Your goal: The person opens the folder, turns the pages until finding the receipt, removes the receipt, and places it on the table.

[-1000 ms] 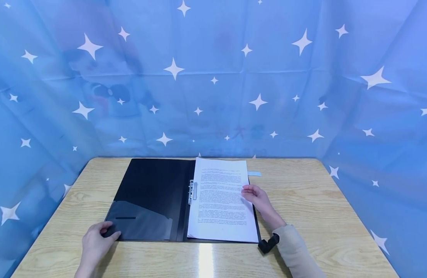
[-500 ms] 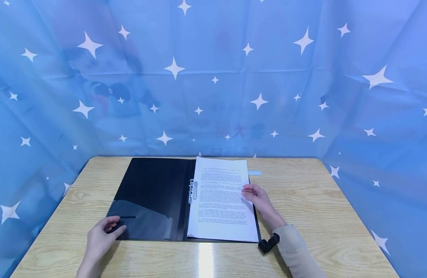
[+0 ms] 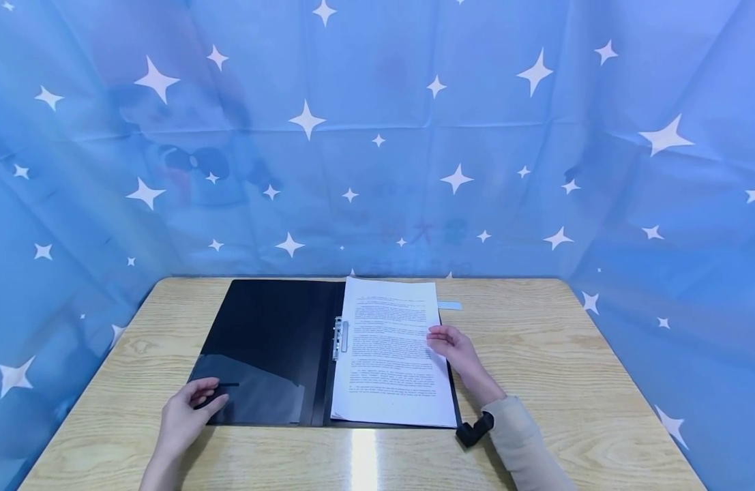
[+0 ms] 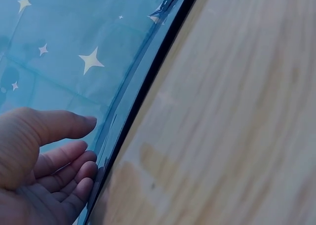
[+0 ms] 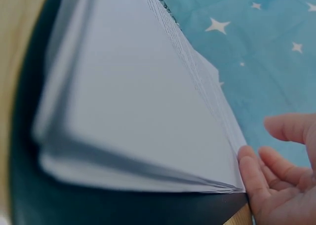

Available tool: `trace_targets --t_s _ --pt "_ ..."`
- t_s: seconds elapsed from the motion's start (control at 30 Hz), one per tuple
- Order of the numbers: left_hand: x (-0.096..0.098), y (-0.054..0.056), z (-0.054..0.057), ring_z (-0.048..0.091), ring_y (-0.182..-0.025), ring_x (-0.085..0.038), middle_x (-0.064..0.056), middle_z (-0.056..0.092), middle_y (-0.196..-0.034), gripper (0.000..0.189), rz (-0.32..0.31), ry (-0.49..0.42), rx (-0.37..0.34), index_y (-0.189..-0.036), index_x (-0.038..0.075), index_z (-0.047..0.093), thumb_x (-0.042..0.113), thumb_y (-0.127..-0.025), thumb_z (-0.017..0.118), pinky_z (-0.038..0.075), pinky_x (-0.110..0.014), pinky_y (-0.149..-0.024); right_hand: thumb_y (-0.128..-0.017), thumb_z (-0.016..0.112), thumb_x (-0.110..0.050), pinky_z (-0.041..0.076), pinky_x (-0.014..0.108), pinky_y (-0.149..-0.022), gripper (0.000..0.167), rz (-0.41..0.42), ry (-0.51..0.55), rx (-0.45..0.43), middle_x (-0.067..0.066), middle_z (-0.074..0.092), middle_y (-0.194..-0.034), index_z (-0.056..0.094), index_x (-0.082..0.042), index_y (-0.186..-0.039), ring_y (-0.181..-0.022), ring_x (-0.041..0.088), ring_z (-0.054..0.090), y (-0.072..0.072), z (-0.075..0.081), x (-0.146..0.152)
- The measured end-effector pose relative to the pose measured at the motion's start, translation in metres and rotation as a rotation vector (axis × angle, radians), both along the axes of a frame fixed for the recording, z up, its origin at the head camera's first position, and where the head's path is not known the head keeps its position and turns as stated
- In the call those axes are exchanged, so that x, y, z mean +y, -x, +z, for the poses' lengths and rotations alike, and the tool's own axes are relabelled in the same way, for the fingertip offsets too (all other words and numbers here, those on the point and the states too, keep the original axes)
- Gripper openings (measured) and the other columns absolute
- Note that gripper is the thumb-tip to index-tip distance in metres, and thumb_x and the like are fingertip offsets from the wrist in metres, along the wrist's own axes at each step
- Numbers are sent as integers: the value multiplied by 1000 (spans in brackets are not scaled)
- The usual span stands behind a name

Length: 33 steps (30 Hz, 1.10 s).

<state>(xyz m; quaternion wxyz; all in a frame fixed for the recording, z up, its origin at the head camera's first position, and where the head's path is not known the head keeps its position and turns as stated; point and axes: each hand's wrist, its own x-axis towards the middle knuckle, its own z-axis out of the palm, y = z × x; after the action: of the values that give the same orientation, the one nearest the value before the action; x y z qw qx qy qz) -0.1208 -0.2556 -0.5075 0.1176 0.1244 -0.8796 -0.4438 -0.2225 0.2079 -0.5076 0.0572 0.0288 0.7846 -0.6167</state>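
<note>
A black clip folder (image 3: 273,320) lies open on the table. Printed papers (image 3: 392,354) are stacked on its right side, beside the metal clip (image 3: 337,339) at the spine. The left hand (image 3: 185,416) is at the lower left corner of the folder, over its clear pocket (image 3: 260,395). In the left wrist view, the fingers of the left hand (image 4: 54,170) are loosely bent with nothing between them, and the thumb stands apart. At the right edge of the stack, the fingertips of the right hand (image 5: 284,175) touch the paper edges, with the thumb raised.
The wooden table (image 3: 537,354) extends on both sides of the folder. A pale blue strip (image 3: 450,305) sticks out beyond the upper right of the papers. Behind the table hangs a blue curtain (image 3: 377,170) with white stars. A black device (image 3: 475,431) is on the right wrist.
The left hand has shifted slightly right and upward from the folder's left edge, over the pocket corner. The right hand, papers and folder have stayed in place.
</note>
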Motion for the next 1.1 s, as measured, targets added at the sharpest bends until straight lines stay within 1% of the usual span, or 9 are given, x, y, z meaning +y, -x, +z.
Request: trace_targets --t_s 0.17,0.3,0.47,0.57,0.73,0.87,0.97,1.1 --pt "0 0 -2 52 -78 9 -18 66 -102 35 7 -53 17 -106 -6 63 6 -75 75 39 -6 -70 -90 58 -9 41 27 -88 33 -6 -3 -6 15 57 -114 53 2 -121 -104 22 54 -1 2 0" --pt "-1 -1 -4 52 -78 9 -19 66 -102 35 8 -83 22 -106 -6 63 6 -76 75 39 -7 -70 -89 60 -12 42 27 -85 33 -17 3 -12 14 58 -111 54 1 -119 -99 19 55 -1 3 0" --pt "0 -1 -3 52 -78 8 -21 66 -102 33 6 -80 34 -105 -7 64 4 -76 74 39 -7 -70 -89 62 -14 42 25 -79 36 -44 42 -11 12 58 -103 54 5 -117 -88 15 54 1 7 1" --pt "0 -1 -2 52 -78 7 -20 66 -101 32 4 -77 40 -104 -6 64 2 -75 74 39 -7 -70 -89 61 -13 43 24 -78 37 -78 54 -26 10 57 -103 53 5 -119 -87 13 54 6 10 3" --pt "0 -1 -1 52 -78 8 -20 65 -103 33 10 -87 19 -105 -6 64 3 -76 74 39 -7 -70 -90 59 -13 44 25 -79 36 -103 19 -18 13 56 -108 52 4 -121 -92 15 52 23 20 8" --pt "-1 -1 -1 52 -79 7 -21 65 -103 34 9 -92 10 -106 -7 63 4 -76 74 39 -7 -70 -91 57 -13 44 29 -80 36 -123 -33 19 17 56 -110 51 7 -121 -93 18 52 40 26 14" --pt "-1 -1 0 52 -79 6 -20 65 -103 34 7 -95 3 -106 -6 63 3 -76 74 39 -7 -71 -91 55 -12 46 32 -83 38 -148 -73 34 19 56 -113 50 7 -124 -95 21 53 54 29 18" --pt "-1 -1 2 52 -79 5 -20 65 -106 35 8 -93 -36 -108 -5 63 4 -77 74 39 -8 -70 -92 51 -14 44 39 -89 42 -162 -93 7 21 53 -120 47 4 -130 -104 28 52 73 32 21"
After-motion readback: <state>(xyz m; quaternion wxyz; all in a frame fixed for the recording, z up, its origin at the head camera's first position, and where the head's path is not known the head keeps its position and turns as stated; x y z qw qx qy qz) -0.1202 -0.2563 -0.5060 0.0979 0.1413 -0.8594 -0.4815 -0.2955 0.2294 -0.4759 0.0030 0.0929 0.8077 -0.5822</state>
